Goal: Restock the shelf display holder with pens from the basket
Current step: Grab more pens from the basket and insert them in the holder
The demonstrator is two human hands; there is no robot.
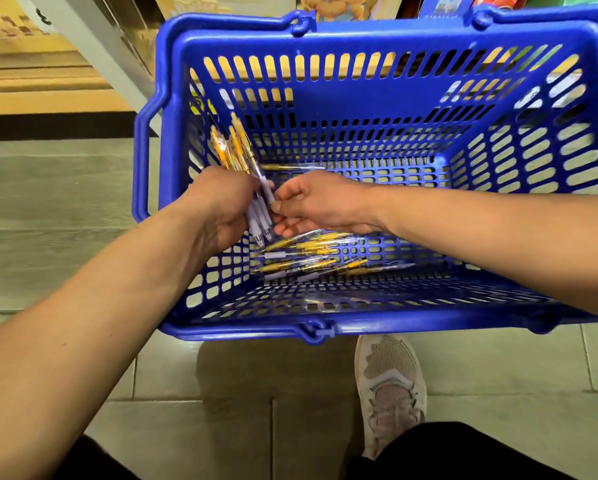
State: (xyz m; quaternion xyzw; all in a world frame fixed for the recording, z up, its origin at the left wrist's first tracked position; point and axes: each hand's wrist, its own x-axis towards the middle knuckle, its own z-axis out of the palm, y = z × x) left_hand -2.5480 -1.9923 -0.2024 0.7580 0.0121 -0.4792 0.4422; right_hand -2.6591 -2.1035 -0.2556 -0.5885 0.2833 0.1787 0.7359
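Observation:
A blue plastic basket (377,327) stands on the floor in front of me. Inside it, my left hand (218,206) grips a bundle of pens (237,150) with yellow clips and pale grey grips, their clip ends fanning up toward the basket's left wall. My right hand (320,202) is right beside it, fingertips touching the grey grip of one pen in that bundle. Several loose pens (311,256) of the same kind lie on the basket floor just below both hands. The shelf display holder is not in view.
The basket's handles (140,147) hang folded down outside the rim. Shelving with colourful packages (346,6) stands behind the basket. A white shoe (389,386) rests on the tiled floor just in front of the basket's near rim.

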